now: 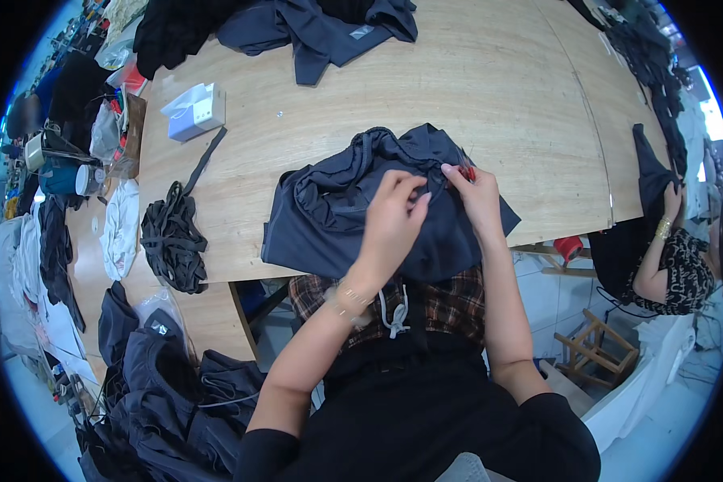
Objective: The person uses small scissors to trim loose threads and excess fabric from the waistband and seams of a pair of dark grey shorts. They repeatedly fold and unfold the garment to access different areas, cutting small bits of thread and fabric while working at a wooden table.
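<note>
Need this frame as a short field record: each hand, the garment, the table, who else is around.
left hand: pinching a fold of the dark navy garment
right hand: on the garment, holding a small red tool
garment: bunched at the near edge of the wooden table
table, left side: white box, bundle of dark straps
table, far edge: second dark garment
other person: at right, handling dark fabric

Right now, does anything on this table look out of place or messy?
Nothing looks damaged or spilled. The dark garment under both hands hangs over the table edge, and a tangle of dark straps sits loose beside it.
</note>
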`<state>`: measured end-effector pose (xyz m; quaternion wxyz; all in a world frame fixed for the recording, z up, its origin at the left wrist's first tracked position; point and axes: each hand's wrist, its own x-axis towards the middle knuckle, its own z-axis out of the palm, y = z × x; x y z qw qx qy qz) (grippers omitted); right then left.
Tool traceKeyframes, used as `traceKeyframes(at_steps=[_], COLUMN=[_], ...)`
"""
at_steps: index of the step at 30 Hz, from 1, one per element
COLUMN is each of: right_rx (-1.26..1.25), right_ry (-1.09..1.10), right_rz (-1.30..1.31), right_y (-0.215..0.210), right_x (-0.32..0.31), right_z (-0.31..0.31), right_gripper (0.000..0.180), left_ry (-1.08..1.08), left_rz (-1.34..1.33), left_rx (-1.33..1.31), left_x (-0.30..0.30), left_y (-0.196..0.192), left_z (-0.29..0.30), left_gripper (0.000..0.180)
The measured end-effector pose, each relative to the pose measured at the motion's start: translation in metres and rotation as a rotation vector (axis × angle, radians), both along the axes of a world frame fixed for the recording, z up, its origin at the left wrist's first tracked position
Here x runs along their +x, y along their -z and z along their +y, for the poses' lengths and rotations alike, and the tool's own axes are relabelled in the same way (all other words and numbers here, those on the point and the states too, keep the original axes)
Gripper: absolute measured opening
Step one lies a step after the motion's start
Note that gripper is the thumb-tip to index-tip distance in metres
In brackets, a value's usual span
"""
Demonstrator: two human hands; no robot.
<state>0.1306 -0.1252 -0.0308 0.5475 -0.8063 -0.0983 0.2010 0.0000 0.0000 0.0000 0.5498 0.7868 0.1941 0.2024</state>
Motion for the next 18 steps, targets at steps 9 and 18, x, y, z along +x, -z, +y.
traceKeyframes(at_steps=[9, 18], right_rx=[0.204, 0.252], right_ry=[0.105, 0.12], right_rz=[0.073, 0.238], right_y=[0.004, -0.003], right_x=[-0.008, -0.009], right_z=[0.0, -0.001], right_gripper=[0.024, 0.018], left_ry=[-0.065, -0.039], left_rz=[0.063, -0.047], left_rx=[0.092, -0.116], left_x=[0.043, 0.038], left_y=[0.025, 0.035], left_z=[-0.016, -0.003], left_gripper=[0.014, 0.007])
